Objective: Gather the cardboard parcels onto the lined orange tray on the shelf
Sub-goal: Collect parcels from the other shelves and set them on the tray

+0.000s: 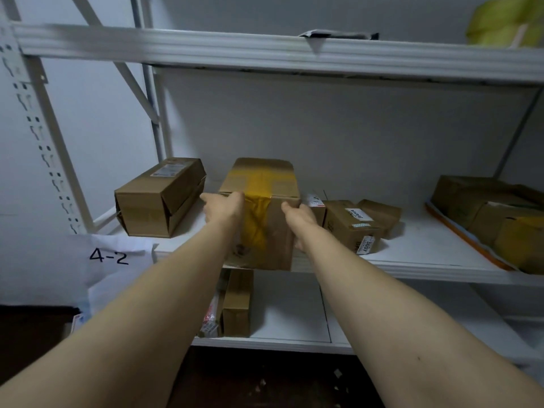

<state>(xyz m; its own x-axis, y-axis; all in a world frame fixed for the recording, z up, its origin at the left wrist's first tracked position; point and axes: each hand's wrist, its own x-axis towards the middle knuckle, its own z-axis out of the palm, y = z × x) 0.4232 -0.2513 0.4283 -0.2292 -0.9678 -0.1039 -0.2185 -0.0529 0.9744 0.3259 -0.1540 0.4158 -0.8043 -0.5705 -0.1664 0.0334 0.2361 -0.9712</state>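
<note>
A tall cardboard parcel with yellow tape (265,184) stands at the front of the middle shelf, its near face overhanging the edge. My left hand (225,209) grips its upper left corner and my right hand (300,217) clasps its right side. To the left lies a long brown parcel (159,197). Right of the held box sit a small labelled parcel (351,225) and another small parcel (381,213) behind it. The orange tray (468,240) lies at the far right of the same shelf, with several cardboard parcels (485,207) on it.
The white shelf board (418,245) has bare room between the small parcels and the tray. A paper sign reading 4-2 (109,256) hangs at the left post. On the lower shelf stands a narrow box (237,303). A yellow bundle (503,22) rests on the top shelf.
</note>
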